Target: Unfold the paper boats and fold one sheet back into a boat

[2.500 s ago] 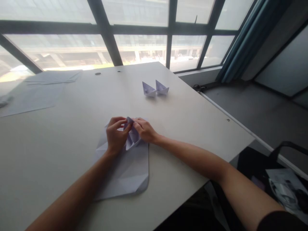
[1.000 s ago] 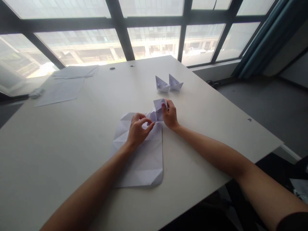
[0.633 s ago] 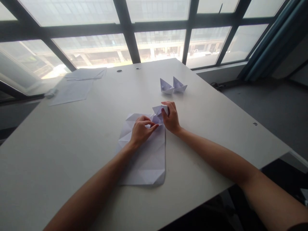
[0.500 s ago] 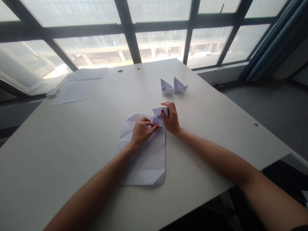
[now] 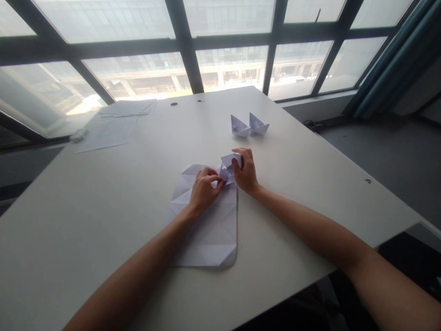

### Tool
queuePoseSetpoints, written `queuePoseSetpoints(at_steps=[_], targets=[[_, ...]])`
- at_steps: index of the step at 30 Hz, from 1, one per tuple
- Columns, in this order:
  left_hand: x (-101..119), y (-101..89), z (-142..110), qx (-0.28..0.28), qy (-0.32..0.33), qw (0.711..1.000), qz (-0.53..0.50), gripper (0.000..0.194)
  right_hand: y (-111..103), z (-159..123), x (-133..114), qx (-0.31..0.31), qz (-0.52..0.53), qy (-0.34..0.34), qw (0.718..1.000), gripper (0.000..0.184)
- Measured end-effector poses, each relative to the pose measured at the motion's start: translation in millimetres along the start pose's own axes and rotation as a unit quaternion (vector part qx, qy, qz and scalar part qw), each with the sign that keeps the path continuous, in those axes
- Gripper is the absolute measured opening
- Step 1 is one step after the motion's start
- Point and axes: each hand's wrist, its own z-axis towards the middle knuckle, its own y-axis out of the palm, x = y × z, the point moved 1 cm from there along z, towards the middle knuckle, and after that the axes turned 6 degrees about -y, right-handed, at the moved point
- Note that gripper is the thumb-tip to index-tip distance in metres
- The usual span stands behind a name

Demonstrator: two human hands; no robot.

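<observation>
1. Beside tall windows, a white table carries a creased paper sheet and, farther away, two paper boats.
2. If fingers press too hard, the thin paper could crumple or tear at its folds.
3. Between both hands, a folded paper piece touches the sheet's upper edge. The right hand pinches its end; the curled left hand pinches its lower corner.
</observation>
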Motion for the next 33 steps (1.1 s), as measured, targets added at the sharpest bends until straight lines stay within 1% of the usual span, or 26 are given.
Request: queuePoseSetpoints(at_steps=[3,4,6,8,11,14,16,18,19,22,24,25,27,29,31,33], targets=[[4,-1.8,1,0.018,-0.023,0.995,-0.093,0.009,3,0,5,0.007,0.010,0.018,1.000,0.029],[5,-2.3,2,0.017,-0.039,0.989,-0.142,0.010,4,-1,7,0.011,0.018,0.030,0.999,0.030],[3,-2.7,3,0.021,-0.077,0.967,-0.243,0.011,6,-1,13,0.023,0.037,0.065,0.997,0.033],[-2,-2.3,4,0.044,-0.120,0.935,-0.331,0.011,8,-2,19,0.035,0.055,0.115,0.991,0.039],[-9,-0.4,6,0.086,-0.172,0.874,-0.446,0.015,10,-3,26,0.049,0.090,0.177,0.979,0.046],[-15,2.5,10,0.093,-0.193,0.810,-0.546,0.017,10,-2,28,0.087,0.127,0.221,0.963,0.048],[-17,4.1,12,0.095,-0.206,0.787,-0.574,0.017,9,-1,29,0.105,0.140,0.258,0.950,0.047],[-17,4.2,12,0.095,-0.225,0.783,-0.571,0.018,7,1,28,0.105,0.144,0.278,0.944,0.046],[-17,3.3,12,0.089,-0.233,0.790,-0.561,0.018,7,1,28,0.101,0.144,0.276,0.945,0.045],[-10,-3.3,11,0.044,-0.221,0.829,-0.512,0.016,6,3,29,0.067,0.130,0.250,0.957,0.045],[-5,-9.8,12,-0.002,-0.197,0.850,-0.489,0.028,6,2,29,0.028,0.112,0.240,0.964,0.046],[-3,-13.1,13,-0.020,-0.193,0.852,-0.486,0.036,6,1,30,0.008,0.101,0.235,0.967,0.046],[1,-18.7,16,-0.048,-0.202,0.845,-0.493,0.048,7,-1,28,-0.033,0.077,0.217,0.973,0.046],[3,-23.1,17,-0.071,-0.221,0.830,-0.507,0.057,8,-3,24,-0.084,0.048,0.188,0.977,0.046],[6,-26.6,17,-0.105,-0.233,0.817,-0.516,0.057,8,-4,17,-0.151,0.011,0.154,0.976,0.044],[10,-29.6,16,-0.144,-0.232,0.810,-0.518,0.055,7,-5,10,-0.222,-0.032,0.116,0.968,0.038]])
